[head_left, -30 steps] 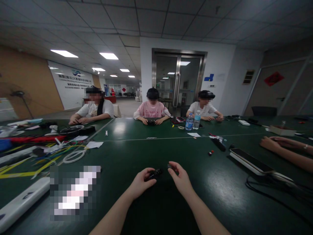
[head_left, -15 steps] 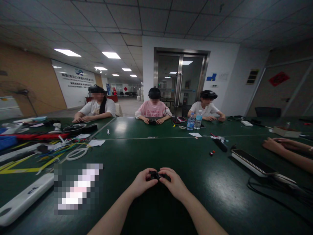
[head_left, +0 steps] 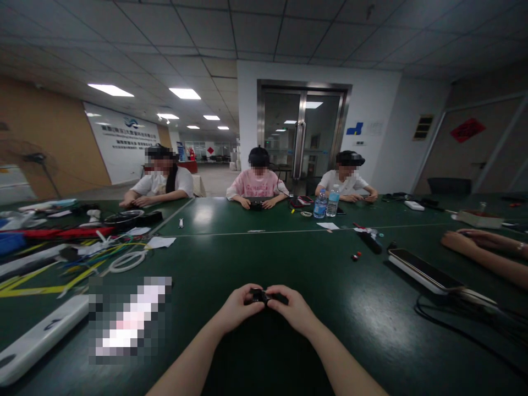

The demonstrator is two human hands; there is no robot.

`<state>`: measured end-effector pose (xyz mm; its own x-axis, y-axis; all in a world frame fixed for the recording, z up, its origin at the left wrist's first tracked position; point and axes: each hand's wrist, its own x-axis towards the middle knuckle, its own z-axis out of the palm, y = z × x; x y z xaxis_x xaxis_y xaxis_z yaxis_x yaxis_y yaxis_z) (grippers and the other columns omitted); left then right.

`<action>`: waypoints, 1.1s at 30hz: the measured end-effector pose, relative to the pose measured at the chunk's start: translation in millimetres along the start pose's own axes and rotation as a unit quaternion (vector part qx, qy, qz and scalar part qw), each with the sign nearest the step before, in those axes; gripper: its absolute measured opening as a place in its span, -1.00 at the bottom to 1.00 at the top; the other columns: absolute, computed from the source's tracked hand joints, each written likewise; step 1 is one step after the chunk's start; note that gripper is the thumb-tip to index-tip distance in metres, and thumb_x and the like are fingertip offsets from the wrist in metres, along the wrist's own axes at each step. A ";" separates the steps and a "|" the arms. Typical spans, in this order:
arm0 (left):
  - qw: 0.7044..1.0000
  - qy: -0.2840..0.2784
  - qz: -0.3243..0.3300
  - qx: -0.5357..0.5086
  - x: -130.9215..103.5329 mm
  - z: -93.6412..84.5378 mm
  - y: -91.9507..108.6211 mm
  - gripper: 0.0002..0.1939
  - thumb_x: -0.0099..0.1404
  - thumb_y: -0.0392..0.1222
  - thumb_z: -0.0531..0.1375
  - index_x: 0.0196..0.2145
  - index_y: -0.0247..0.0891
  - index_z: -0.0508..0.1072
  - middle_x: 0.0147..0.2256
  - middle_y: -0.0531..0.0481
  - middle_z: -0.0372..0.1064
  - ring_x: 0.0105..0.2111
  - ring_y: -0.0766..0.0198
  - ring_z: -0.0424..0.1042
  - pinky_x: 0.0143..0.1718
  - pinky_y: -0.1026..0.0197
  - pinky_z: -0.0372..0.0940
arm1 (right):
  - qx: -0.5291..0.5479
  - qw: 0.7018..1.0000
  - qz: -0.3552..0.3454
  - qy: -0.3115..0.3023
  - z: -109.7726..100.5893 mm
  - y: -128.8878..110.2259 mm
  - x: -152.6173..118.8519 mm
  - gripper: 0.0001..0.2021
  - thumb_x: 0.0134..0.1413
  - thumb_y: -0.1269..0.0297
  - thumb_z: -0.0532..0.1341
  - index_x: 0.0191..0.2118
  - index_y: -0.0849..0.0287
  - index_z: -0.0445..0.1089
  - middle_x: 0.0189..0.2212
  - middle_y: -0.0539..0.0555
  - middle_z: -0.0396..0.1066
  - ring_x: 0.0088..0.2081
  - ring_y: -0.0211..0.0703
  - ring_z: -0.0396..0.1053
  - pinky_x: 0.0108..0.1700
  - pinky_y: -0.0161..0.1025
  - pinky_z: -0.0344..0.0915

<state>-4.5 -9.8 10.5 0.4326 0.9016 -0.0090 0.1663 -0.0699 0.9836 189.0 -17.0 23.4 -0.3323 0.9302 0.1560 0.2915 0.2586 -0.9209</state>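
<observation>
In the middle of the green table (head_left: 198, 258), a small glossy black object (head_left: 259, 296) is held between my two hands. My left hand (head_left: 239, 308) is closed on its left side, thumb in front and fingers behind. From the other side my right hand (head_left: 292, 306) pinches it in the same way. The fingers cover much of it, so its exact kind cannot be made out. Both forearms reach in from the bottom edge.
Left lie a long white device (head_left: 45, 338), a blurred-out item (head_left: 132, 319) and a coiled white cable (head_left: 127, 260). Right are a phone on a white block (head_left: 424, 270) and black cables (head_left: 457, 335). Two bottles (head_left: 320, 203) stand ahead. Co-workers sit opposite; another's hands (head_left: 462, 242) rest right.
The whole view has shifted slightly, with the scene a little further left. My hands keep their grip on the black object in almost the same pose.
</observation>
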 end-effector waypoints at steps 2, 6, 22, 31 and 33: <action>1.000 -0.009 -0.002 -0.002 -0.5 -0.2 0.6 -0.56 0.08 -0.12 0.25 -0.09 -0.26 0.28 -0.23 -0.03 0.40 -0.21 0.20 0.39 -0.19 0.17 0.25 | 0.000 1.000 0.000 -0.006 -0.9 -0.9 -0.2 -0.78 -0.08 0.27 0.21 -0.22 0.07 0.42 -0.16 0.02 0.41 -0.05 -0.07 0.31 0.05 -0.09 0.16; 1.000 -0.011 0.005 0.003 -1.4 0.8 1.9 -0.58 0.08 -0.14 0.24 -0.09 -0.25 0.28 -0.22 -0.02 0.39 -0.20 0.20 0.38 -0.18 0.18 0.25 | -0.016 1.000 0.002 -0.025 -4.1 -2.0 -0.9 -0.79 -0.08 0.27 0.21 -0.23 0.06 0.42 -0.17 0.01 0.41 -0.08 -0.08 0.32 0.02 -0.10 0.18; 1.000 -0.017 0.007 0.012 -1.9 0.9 3.1 -0.57 0.10 -0.16 0.24 -0.07 -0.23 0.27 -0.19 -0.01 0.38 -0.18 0.22 0.38 -0.18 0.20 0.25 | -0.021 0.999 -0.008 -0.033 -6.7 -0.8 -2.5 -0.79 -0.10 0.29 0.22 -0.24 0.03 0.44 -0.13 -0.01 0.37 -0.06 -0.09 0.30 0.04 -0.08 0.18; 0.999 0.002 0.003 -0.036 0.7 1.2 2.5 -0.52 0.03 -0.09 0.28 -0.10 -0.24 0.28 -0.21 -0.05 0.40 -0.21 0.20 0.39 -0.19 0.18 0.24 | 0.010 0.999 -0.032 0.016 1.0 6.9 1.7 -0.80 -0.11 0.26 0.25 -0.26 0.07 0.45 -0.16 0.03 0.40 -0.05 -0.08 0.31 0.08 -0.06 0.15; 0.999 -0.005 0.001 -0.042 0.5 0.6 2.7 -0.52 0.04 -0.09 0.28 -0.09 -0.23 0.27 -0.21 -0.04 0.40 -0.21 0.20 0.39 -0.19 0.17 0.25 | 0.002 1.000 -0.026 0.015 0.7 6.8 2.2 -0.81 -0.09 0.24 0.24 -0.27 0.07 0.46 -0.12 0.04 0.38 -0.02 -0.08 0.30 0.10 -0.05 0.13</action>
<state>-3.2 -9.8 13.1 0.4414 0.8973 -0.0076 0.0905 -0.0360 0.9952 189.6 -13.4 17.2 -0.3201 0.9230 0.2134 0.2705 0.3050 -0.9131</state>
